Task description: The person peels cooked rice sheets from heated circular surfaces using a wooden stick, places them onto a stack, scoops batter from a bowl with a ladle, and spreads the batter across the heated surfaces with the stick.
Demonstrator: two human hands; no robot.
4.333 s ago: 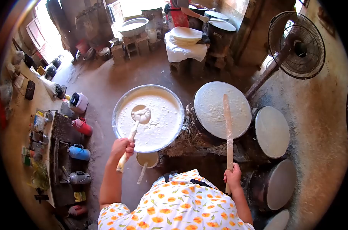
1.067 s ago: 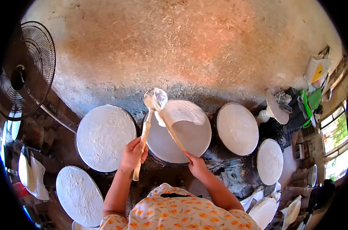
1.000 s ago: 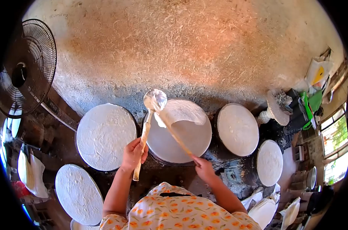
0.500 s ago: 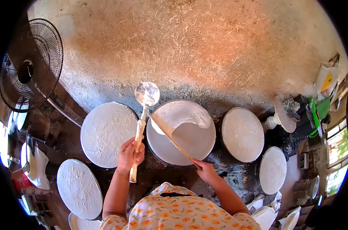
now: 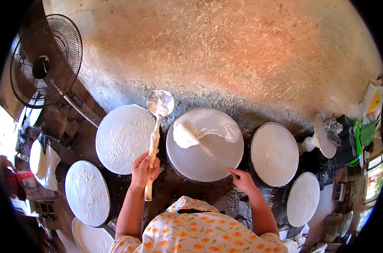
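Observation:
In my left hand (image 5: 144, 170) is a ladle (image 5: 160, 103), gripped by its pale, batter-coated handle. Its bowl points away from me, between two griddles. My right hand (image 5: 243, 181) holds the near end of a long wooden spreading stick (image 5: 208, 152), which is smeared by motion and slants leftward over the middle griddle (image 5: 204, 166). White batter (image 5: 186, 135) lies on that griddle: a thicker patch at the left and a thin curved band along the far side. The near part of its surface is bare grey. Whether the stick touches the batter I cannot tell.
White-coated round griddles flank the middle one: a left one (image 5: 126, 139), a lower left one (image 5: 87, 193), a right one (image 5: 274, 154) and a lower right one (image 5: 303, 199). A fan (image 5: 46, 61) stands far left. A rough earthen wall (image 5: 225, 55) rises behind.
My right hand has moved right with the stick, which has swung across the middle griddle. The batter's left part looks thicker and reshaped. My left hand holds the ladle nearly still. The view has shifted slightly.

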